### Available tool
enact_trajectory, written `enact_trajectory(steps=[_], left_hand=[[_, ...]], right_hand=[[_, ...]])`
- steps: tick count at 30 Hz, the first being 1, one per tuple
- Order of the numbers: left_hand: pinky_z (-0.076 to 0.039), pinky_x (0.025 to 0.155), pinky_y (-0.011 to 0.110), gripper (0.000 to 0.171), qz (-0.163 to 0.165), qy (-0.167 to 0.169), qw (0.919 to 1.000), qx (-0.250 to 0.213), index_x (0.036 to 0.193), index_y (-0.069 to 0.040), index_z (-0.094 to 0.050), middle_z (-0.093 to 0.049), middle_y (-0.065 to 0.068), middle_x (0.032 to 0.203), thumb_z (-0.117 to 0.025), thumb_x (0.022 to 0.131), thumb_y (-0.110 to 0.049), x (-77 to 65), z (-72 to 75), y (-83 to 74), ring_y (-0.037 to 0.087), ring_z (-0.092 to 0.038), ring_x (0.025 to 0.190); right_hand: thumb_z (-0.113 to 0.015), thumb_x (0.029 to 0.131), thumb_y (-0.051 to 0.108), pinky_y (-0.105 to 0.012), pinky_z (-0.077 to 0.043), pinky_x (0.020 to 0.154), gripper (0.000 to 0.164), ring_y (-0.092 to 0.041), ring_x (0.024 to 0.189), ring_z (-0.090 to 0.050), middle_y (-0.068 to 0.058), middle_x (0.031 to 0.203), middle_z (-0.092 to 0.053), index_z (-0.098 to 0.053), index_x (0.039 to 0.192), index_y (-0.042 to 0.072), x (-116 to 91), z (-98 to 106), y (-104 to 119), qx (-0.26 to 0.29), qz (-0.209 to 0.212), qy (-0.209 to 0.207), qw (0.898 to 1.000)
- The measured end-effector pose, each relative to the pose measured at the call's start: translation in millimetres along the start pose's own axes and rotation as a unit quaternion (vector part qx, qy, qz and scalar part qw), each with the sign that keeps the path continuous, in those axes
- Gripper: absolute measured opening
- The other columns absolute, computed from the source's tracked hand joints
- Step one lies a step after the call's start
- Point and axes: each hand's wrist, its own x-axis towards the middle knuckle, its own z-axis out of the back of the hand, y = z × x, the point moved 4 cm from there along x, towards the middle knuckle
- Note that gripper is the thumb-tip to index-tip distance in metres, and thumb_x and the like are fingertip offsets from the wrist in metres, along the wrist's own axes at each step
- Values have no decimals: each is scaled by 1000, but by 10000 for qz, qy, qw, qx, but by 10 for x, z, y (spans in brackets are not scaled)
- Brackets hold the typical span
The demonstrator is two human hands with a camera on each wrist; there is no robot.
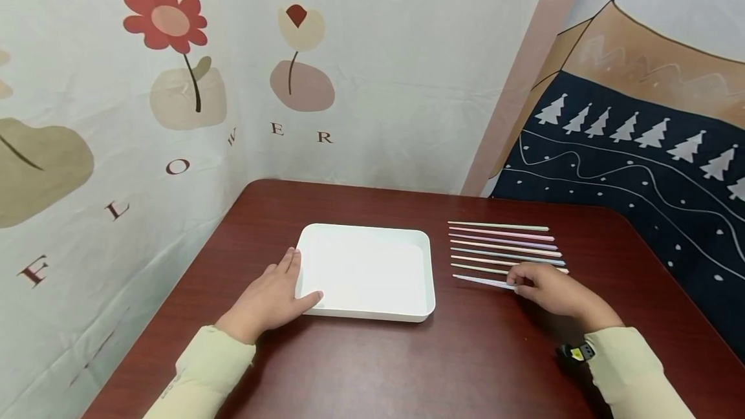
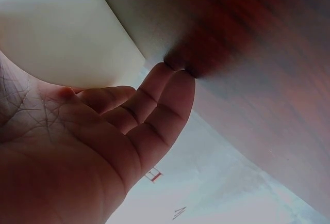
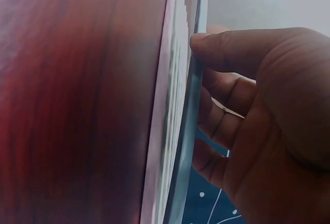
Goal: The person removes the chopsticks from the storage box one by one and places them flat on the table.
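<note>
A white rectangular tray (image 1: 367,270) lies on the dark red-brown table. My left hand (image 1: 270,296) rests against its left side, thumb over the near-left rim and the other fingers nearly straight along the outer wall. In the left wrist view, fingertips (image 2: 180,79) reach the table beside the tray. Right of the tray, several pastel chopsticks (image 1: 501,233) lie side by side, thicker ends to the right. My right hand (image 1: 550,290) pinches a blue-grey chopstick (image 3: 186,121) between thumb and fingers near its thick end, at the near side of the row. A pink chopstick (image 3: 157,131) lies close by.
The table (image 1: 372,367) has its back edge against a pale wall cloth (image 1: 396,115) with printed flowers and letters. A dark blue printed cloth (image 1: 628,173) hangs at the right. A dark wrist strap (image 1: 576,352) shows at my right sleeve.
</note>
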Motion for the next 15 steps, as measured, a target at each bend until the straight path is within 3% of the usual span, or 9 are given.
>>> enact_trajectory(steps=[15], left_hand=[[-28, 112, 58, 99, 29, -2, 10000, -66, 150, 15, -21, -21, 32, 157, -53, 94, -60, -28, 25, -16, 51, -30, 140]], right_hand=[[-66, 89, -4, -29, -46, 67, 23, -3, 77, -50, 14, 84, -56, -66, 94, 19, -57, -107, -23, -99, 179, -45, 9998]])
